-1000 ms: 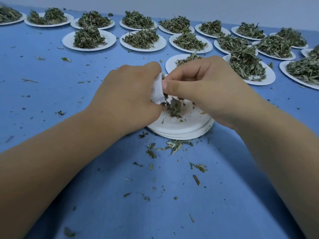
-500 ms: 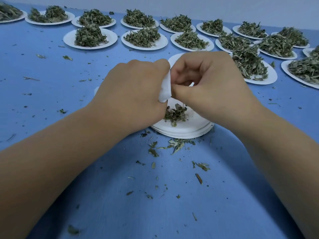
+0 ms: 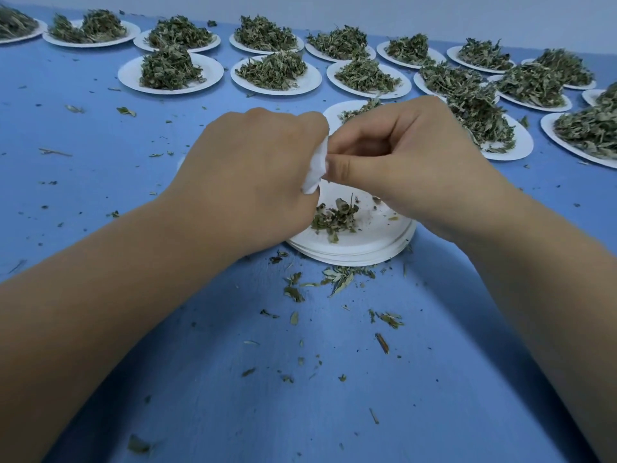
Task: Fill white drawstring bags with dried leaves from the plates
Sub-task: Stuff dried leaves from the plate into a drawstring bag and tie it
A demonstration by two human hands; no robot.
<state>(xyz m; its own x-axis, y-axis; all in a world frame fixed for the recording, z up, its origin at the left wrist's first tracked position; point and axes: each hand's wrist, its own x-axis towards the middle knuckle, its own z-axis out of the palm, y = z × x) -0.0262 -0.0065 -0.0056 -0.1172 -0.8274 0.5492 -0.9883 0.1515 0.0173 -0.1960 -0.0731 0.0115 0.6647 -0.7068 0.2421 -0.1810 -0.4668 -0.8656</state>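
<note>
Bag (image 3: pixel 315 172): soft white cloth, the visible strip roughly upright, mostly hidden in the curled left hand (image 3: pixel 247 175), edge pinched by thumb and forefinger of the right hand (image 3: pixel 410 168); few crumbly dry leaves (image 3: pixel 335 217) directly below, on stacked paper plates (image 3: pixel 367 250), equally near both hands.

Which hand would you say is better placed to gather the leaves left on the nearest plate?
Probably the right hand: it hovers above those leaves, while the left hand grips the bag.
</note>
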